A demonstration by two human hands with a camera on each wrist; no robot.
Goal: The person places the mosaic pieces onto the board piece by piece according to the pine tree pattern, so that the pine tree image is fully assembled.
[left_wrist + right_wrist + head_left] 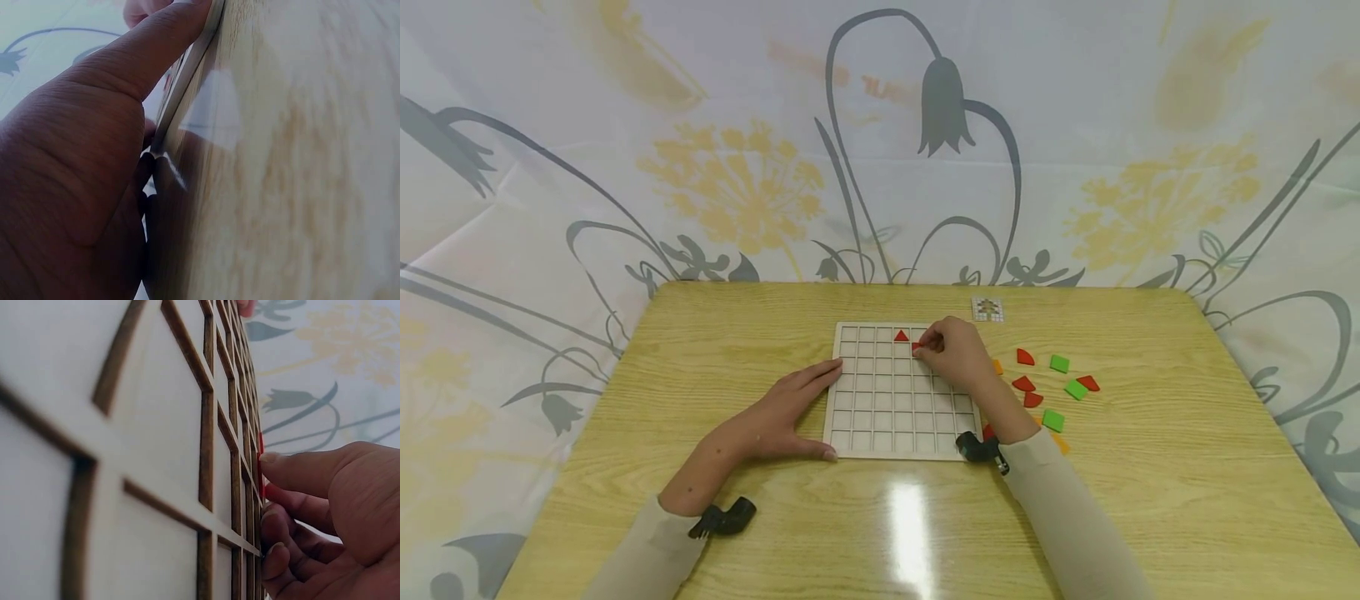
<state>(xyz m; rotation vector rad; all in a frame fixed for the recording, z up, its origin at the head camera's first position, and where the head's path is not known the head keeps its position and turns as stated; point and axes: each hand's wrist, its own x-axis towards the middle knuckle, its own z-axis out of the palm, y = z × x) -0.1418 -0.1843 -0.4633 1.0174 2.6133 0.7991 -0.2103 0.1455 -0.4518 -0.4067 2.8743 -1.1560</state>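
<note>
A pale wooden grid board [874,400] with square cells lies flat on the table. One red triangle tile [901,336] sits in its top row. Just right of and below it, my right hand [957,354] pinches a small red tile [917,347] at a cell. The right wrist view shows the thumb on that tile [261,475] against the grid, its outline partly hidden by fingers. My left hand [778,421] lies along the board's left side, fingertips at the edge and thumb at the lower left corner, fingers extended.
Right of the board lie loose tiles: red rounded pieces [1026,357], green squares [1053,420] and orange pieces [1060,444], some partly behind the right forearm. A small card [987,309] with a gridded picture lies behind the board. A patterned curtain [880,167] hangs beyond the table's far edge.
</note>
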